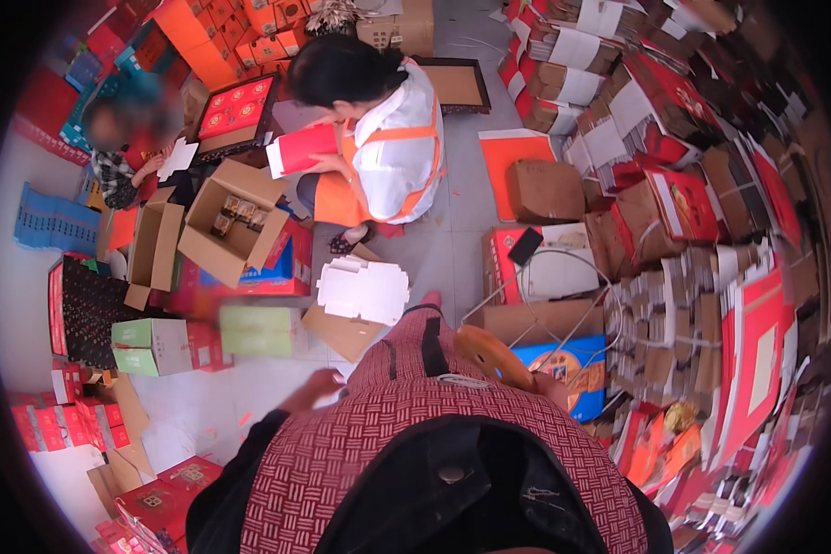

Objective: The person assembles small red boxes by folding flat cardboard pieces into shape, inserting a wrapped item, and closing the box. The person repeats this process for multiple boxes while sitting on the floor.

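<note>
My left hand (318,389) hangs beside the patterned red apron (388,415), its fingers loosely stretched out and nothing visible in it. On the other side my right hand (552,391), partly hidden by the apron, holds an amber tape roll (494,356) against my body. A white unfolded carton (363,290) lies on the floor ahead of me, on top of a flat brown cardboard piece (342,331).
A person in a white top (397,138) crouches ahead holding a red box; another person (125,162) sits far left. An open brown carton (234,223) holds small packs. Stacks of flattened boxes (665,314) line the right. A wire-frame stool (563,277) stands near my right.
</note>
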### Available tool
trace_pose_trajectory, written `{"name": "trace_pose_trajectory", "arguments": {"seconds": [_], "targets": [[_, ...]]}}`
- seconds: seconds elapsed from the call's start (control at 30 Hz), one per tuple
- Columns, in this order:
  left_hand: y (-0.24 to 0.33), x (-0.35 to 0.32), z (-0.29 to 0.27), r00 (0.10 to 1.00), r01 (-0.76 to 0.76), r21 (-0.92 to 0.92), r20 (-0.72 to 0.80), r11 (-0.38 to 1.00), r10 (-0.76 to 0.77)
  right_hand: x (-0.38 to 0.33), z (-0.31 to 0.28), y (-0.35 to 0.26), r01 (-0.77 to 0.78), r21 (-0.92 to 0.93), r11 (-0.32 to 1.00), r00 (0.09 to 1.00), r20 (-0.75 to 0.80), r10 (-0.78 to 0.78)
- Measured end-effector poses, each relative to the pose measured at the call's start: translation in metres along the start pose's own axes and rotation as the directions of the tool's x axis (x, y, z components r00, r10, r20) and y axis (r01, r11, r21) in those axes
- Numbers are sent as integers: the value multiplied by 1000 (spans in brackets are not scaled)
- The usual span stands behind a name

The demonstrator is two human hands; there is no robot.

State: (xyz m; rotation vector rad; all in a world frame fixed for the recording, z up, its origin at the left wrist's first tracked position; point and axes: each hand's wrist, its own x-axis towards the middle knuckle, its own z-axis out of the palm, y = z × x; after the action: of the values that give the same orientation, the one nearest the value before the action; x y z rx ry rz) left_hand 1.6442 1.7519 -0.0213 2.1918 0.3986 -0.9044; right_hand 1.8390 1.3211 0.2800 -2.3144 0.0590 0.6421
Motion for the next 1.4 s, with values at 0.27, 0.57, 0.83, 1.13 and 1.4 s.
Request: {"name": "trace_pose_trajectory", "arguments": {"seconds": [0.27,0.57,0.83,1.13,1.4], "targets": [[24,179,-182,921,169,-425,-253,889,-296,196,-28,-57,-69,-137,988,987,-156,47],[65,233,-205,959,-28,-562,-249,827,-137,336,-95,-201,187,-236,954,976,-64,-207],[135,283,-144,759,223,-945,13,241,-651,532,-162,-272,251,-199,947,962,159,-222],[330,377,-140,579,274,-962,183,-22,-795,822,-193,-320,418,-119,901,782,552,-289],[472,484,-206,636,316,-946,158,68,-756,955,-244,-405,583,-77,809,594,719,-359]]}}
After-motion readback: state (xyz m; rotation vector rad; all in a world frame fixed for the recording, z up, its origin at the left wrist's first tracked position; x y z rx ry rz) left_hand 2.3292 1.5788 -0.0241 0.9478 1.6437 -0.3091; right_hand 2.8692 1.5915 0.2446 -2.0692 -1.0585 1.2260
